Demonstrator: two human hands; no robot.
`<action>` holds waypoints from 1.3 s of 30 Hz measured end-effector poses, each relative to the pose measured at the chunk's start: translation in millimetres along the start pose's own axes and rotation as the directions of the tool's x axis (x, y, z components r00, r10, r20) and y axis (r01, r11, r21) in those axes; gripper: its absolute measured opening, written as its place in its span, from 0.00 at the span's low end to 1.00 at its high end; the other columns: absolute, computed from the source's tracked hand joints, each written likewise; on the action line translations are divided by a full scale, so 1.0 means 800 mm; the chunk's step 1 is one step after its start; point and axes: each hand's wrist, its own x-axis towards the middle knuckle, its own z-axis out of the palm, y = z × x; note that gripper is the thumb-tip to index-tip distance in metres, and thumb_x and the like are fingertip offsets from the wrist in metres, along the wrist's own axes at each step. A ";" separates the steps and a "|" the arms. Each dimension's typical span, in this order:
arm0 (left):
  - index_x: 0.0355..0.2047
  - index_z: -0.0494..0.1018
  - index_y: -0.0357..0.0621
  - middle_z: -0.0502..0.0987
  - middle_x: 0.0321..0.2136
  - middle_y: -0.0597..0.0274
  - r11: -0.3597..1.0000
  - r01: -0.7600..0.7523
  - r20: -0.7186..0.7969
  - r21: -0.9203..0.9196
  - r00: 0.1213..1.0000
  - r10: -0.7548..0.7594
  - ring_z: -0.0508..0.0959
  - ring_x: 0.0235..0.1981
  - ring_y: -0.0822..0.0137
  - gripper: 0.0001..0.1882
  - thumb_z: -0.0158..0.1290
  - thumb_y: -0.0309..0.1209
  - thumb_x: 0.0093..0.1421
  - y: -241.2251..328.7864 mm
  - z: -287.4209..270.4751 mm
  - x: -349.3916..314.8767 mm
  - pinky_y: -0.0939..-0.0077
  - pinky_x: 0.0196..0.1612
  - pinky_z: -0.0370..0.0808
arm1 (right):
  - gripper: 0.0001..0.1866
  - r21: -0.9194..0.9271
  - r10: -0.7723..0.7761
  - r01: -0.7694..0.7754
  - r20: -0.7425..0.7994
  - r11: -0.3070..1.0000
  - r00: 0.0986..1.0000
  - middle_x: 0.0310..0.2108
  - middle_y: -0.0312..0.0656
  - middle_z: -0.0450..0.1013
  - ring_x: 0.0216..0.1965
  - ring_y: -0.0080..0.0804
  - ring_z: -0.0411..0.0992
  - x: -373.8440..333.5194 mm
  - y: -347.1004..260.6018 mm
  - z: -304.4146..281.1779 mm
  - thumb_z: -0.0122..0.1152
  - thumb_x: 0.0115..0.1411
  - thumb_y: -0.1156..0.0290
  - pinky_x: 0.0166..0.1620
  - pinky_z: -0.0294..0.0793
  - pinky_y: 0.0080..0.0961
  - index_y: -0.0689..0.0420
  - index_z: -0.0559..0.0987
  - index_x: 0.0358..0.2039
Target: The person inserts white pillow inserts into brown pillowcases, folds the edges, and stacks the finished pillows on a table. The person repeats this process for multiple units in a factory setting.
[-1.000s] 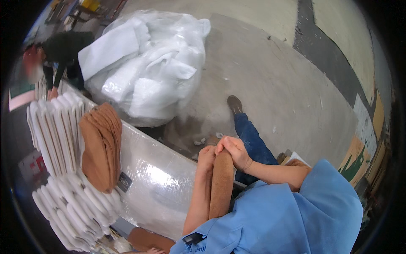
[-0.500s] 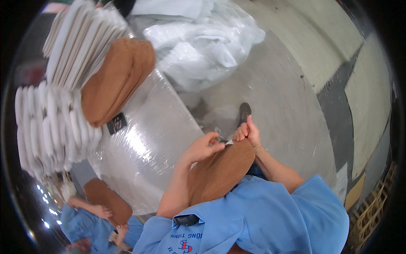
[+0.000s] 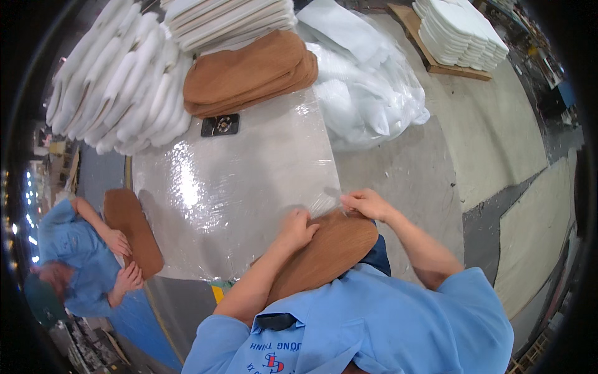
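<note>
A brown oval cushion pad rests against my front at the near edge of the film-covered table. My left hand is closed over its upper edge, fingers curled. At the pad's upper right edge my right hand is pinched, the thumb and fingers pressed together. A small pale, blurred bit shows at those fingertips; I cannot make out what it is.
The table bears stacked brown pads, a black phone-like object and piled white pads. Beyond it lies a clear bag of white material. At left, a co-worker handles another brown pad. White sheets stand on a pallet.
My view has swung, bringing the co-worker and the pallet further into sight. The right hand's raised thumb has come down to its fingers; my left hand has closed over the pad's edge.
</note>
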 end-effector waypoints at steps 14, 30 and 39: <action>0.51 0.78 0.39 0.82 0.41 0.41 0.988 0.153 0.039 0.004 0.988 -0.153 0.81 0.47 0.42 0.26 0.62 0.50 0.66 -0.018 -0.019 -0.033 0.50 0.50 0.76 | 0.14 -0.359 0.379 -0.304 0.161 0.883 0.911 0.39 0.46 0.79 0.36 0.41 0.83 0.008 -0.149 0.052 0.55 0.75 0.62 0.32 0.81 0.38 0.55 0.79 0.53; 0.41 0.71 0.47 0.82 0.28 0.43 0.985 0.169 -0.305 -0.044 0.936 -0.174 0.82 0.33 0.36 0.15 0.46 0.45 0.77 -0.034 0.030 -0.012 0.40 0.34 0.75 | 0.14 0.036 0.312 -0.310 -0.170 0.950 0.935 0.34 0.46 0.78 0.19 0.35 0.80 0.058 -0.071 0.103 0.49 0.76 0.66 0.19 0.78 0.30 0.63 0.76 0.50; 0.49 0.76 0.41 0.83 0.40 0.39 0.979 0.182 -0.056 -0.089 0.981 -0.187 0.82 0.44 0.37 0.23 0.56 0.51 0.70 -0.067 -0.035 -0.075 0.44 0.46 0.77 | 0.15 0.223 0.129 -0.142 0.073 0.964 0.989 0.41 0.42 0.80 0.38 0.33 0.82 0.055 -0.076 0.029 0.54 0.77 0.60 0.39 0.83 0.33 0.58 0.78 0.54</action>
